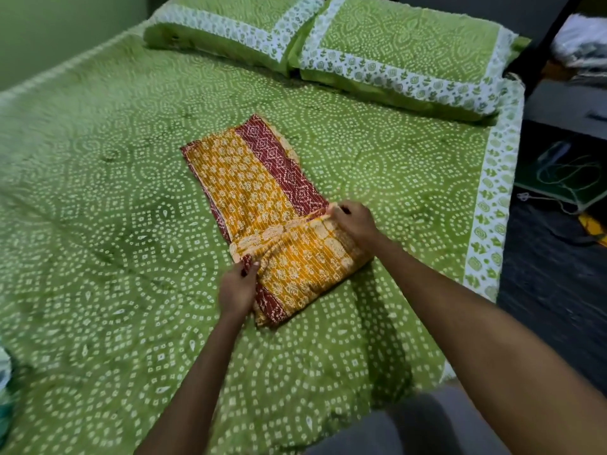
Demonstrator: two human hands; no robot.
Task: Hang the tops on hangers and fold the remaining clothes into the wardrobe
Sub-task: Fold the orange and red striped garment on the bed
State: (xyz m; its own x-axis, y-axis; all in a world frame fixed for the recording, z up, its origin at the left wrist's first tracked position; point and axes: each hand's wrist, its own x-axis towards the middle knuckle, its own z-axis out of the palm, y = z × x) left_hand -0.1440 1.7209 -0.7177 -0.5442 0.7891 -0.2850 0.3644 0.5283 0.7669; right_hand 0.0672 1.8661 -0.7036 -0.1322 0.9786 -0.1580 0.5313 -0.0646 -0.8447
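Yellow-and-maroon printed cloth [259,188] is lying mid-bed on the green dotted bedspread [98,224], long strip running away from us, near end already doubled over into a thick fold. Our left hand [238,287] pinches the near-left corner of that fold, our right hand [353,221] pinches the far-right corner, so both hands are clamped on it. Two matching pillows [404,57] sit at the far end.

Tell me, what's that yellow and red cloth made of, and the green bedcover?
The yellow and red cloth looks like thin matte printed cotton; it creases softly where the left hand and right hand pinch it. The green bedcover looks like matte printed cotton too, perhaps quilted.
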